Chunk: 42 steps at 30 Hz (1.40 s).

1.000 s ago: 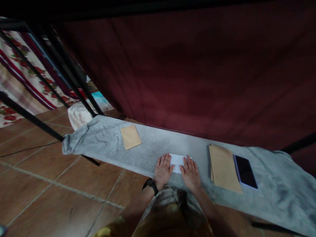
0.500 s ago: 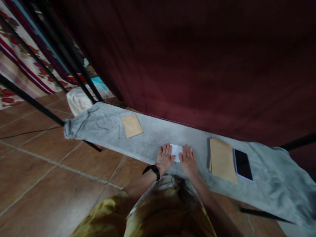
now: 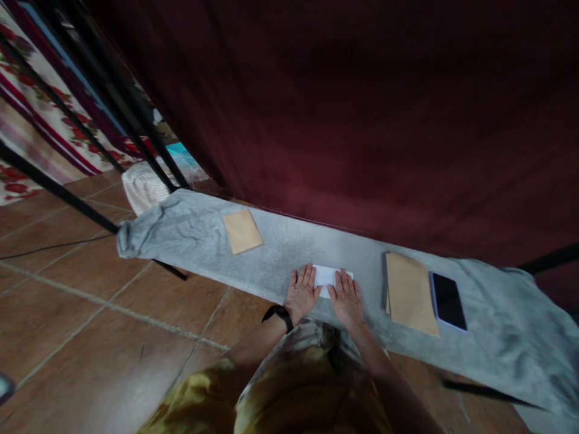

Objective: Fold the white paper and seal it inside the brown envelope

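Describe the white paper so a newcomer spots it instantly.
Find the long grey-draped bench before the dark red curtain. Near its front edge, the white paper shows between the left hand and right hand. Its white colour sets it apart from the brown papers to either side.

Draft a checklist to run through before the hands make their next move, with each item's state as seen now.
1. White paper lying on the grey cloth: ok.
2. Left hand flat at the paper's left side: ok.
3. Right hand laid over its right part: ok.
4. Brown paper stack evenly squared: not ok, a lower edge sticks out on the left.
5. Smartphone apart from both hands: ok.
6. White paper's creases sharp: cannot tell, too small.
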Available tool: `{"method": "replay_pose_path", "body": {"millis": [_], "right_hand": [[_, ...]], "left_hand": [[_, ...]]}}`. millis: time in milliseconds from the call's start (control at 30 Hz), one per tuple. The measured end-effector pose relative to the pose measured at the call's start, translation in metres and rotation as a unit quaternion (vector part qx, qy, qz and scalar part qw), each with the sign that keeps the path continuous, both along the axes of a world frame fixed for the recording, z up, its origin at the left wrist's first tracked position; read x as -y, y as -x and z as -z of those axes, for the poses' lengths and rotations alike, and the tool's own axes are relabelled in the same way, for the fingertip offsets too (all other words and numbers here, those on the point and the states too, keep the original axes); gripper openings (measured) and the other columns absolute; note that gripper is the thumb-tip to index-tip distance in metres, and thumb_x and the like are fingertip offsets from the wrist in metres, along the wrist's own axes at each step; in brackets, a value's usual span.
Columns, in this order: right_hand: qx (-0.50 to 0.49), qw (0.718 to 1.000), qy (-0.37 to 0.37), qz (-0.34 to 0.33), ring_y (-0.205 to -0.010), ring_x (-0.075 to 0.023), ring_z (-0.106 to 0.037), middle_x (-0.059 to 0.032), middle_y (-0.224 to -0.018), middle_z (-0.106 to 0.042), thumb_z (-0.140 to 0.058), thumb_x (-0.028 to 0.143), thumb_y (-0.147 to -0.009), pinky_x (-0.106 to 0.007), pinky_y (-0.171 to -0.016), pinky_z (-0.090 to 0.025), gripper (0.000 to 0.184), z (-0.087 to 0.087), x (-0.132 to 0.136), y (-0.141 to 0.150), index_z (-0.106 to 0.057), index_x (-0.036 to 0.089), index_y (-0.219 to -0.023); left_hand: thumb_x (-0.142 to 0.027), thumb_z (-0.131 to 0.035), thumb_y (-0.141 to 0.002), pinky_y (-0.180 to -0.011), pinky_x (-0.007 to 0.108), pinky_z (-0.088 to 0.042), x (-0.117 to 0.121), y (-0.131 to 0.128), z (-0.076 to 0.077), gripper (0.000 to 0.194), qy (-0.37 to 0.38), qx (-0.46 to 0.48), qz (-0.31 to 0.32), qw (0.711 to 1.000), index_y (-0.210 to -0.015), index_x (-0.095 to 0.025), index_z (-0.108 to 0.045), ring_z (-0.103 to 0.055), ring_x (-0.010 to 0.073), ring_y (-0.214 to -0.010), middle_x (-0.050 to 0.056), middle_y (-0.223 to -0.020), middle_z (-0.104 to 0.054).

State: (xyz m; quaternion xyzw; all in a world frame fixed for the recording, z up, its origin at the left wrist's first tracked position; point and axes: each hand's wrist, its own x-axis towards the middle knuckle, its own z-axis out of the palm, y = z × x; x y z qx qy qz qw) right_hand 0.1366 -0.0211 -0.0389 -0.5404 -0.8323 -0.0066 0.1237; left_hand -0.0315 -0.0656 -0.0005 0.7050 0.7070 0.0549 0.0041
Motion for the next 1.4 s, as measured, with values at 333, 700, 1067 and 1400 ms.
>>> {"method": "replay_pose_path", "body": {"millis": [333,700,1067,1400], "right_hand": [[-0.035,0.998,-0.043,0.043,-0.145,-0.0302,-0.040,-0.0171,-0.159,-0.041,-0.028,0.039,-0.107,-0.049,-0.120,-0.027,0.060,0.009,0.002,-0.035,-0.035,0.009,-0.157],[-0.055,0.996,-0.036,0.056,-0.147,-0.0298,-0.038,-0.0174,-0.161,-0.038,-0.028,0.034,-0.106,-0.051,-0.121,-0.026,0.058,-0.008,0.008,-0.021,-0.034,0.008,-0.157],[-0.036,0.998,-0.019,-0.040,-0.148,-0.0237,-0.039,-0.0095,-0.161,-0.038,-0.035,0.027,-0.106,-0.046,-0.124,-0.026,0.050,-0.006,0.021,0.005,-0.045,0.016,-0.153],[-0.056,0.996,-0.060,-0.032,-0.146,-0.0250,-0.042,-0.0130,-0.158,-0.045,-0.036,0.020,-0.102,-0.048,-0.122,-0.031,0.053,0.004,0.023,0.000,-0.042,0.013,-0.154]], "left_hand": [[-0.045,-0.026,-0.106,-0.126,0.050,-0.020,-0.002,0.006,0.005,0.062,-0.016,0.009,-0.003,1.000,-0.159,-0.013,-0.033,-0.025,0.0248,-0.155,0.010,-0.165,-0.033],[-0.043,-0.028,-0.105,-0.126,0.051,-0.020,-0.003,0.004,0.004,0.060,-0.028,0.008,-0.004,1.000,-0.158,-0.015,-0.036,-0.028,0.0254,-0.154,0.010,-0.163,-0.035],[-0.037,-0.025,-0.106,-0.126,0.052,-0.021,-0.010,-0.010,-0.007,0.056,-0.063,0.035,0.009,0.997,-0.154,-0.012,-0.042,-0.029,0.0263,-0.153,0.013,-0.162,-0.039],[-0.045,-0.023,-0.106,-0.123,0.050,-0.028,-0.021,-0.040,0.007,0.062,-0.019,0.050,0.042,0.998,-0.158,-0.013,-0.034,-0.030,0.0253,-0.153,0.015,-0.161,-0.038]]}}
